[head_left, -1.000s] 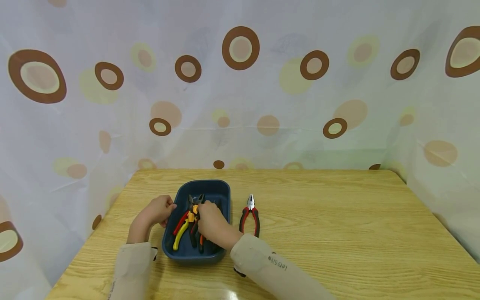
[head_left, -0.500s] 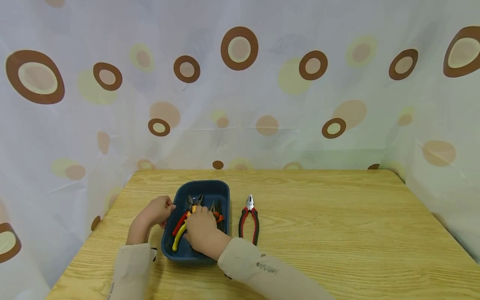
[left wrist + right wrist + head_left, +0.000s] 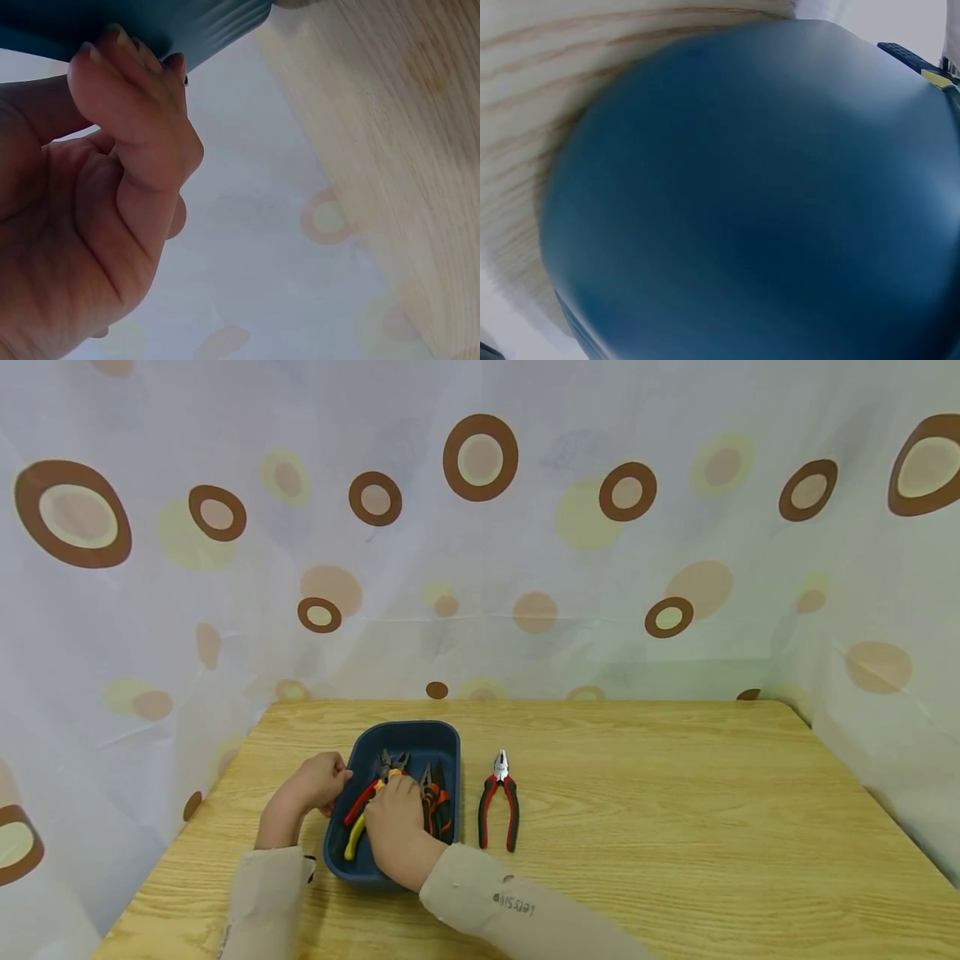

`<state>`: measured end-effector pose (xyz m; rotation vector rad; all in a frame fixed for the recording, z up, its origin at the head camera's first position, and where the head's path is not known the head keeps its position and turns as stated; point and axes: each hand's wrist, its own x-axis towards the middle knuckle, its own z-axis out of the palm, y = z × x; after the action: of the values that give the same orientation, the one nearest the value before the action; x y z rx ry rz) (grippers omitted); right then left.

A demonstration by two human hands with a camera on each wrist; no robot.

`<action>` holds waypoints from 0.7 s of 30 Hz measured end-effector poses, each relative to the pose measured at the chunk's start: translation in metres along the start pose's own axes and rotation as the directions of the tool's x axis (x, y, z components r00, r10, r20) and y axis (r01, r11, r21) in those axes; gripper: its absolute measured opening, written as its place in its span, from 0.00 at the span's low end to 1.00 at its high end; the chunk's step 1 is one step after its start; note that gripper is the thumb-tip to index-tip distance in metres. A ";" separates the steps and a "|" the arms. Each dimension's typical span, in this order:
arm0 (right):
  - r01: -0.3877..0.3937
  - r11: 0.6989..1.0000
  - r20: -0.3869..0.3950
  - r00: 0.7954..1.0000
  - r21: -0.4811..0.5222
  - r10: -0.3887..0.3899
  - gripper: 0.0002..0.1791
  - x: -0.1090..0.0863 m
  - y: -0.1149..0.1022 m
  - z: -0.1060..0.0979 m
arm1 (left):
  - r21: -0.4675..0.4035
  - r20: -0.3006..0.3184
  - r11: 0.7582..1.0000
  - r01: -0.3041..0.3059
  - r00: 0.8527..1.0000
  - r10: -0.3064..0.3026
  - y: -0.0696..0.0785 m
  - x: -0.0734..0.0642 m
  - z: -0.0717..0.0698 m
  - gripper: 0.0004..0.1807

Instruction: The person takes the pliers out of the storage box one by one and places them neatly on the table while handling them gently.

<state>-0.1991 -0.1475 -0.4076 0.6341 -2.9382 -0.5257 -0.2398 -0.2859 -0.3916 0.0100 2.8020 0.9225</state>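
A dark blue plastic bin (image 3: 363,865) with several pairs of pliers inside stands on the left of the table. My left hand (image 3: 313,787) holds the bin's left rim; in the left wrist view its curled fingers (image 3: 142,124) meet the wall. Inside the bin, my right hand (image 3: 394,822) reaches down over the middle pliers and grips a pair by its orange-yellow part, fingertips mostly hidden. A yellow handle (image 3: 354,839) and a red handle (image 3: 361,802) show left of it. Black-and-orange pliers (image 3: 444,810) lie to its right. In the right wrist view the bin wall (image 3: 742,195) hides this hand.
Right of the bin, pliers with red-and-black handles (image 3: 513,810) lie on the wooden table (image 3: 675,827), handles spread and nose pointing away. A white patterned cloth (image 3: 540,552) hangs behind the table and along both sides.
My right hand has shifted left within the bin, from the right-hand pliers to the middle ones, uncovering the black-and-orange pliers. Middle pliers' noses have shifted slightly. The left hand stays at the rim.
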 end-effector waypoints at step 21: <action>-0.085 0.996 -0.085 0.993 0.027 0.087 0.24 0.011 -0.004 0.015 | 0.020 -0.005 1.000 0.003 1.000 -0.003 0.000 0.001 -0.001 0.09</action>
<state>-0.2101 -0.1508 -0.4227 0.5167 -2.8789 -0.4452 -0.2406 -0.2862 -0.3912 0.0058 2.8149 0.8954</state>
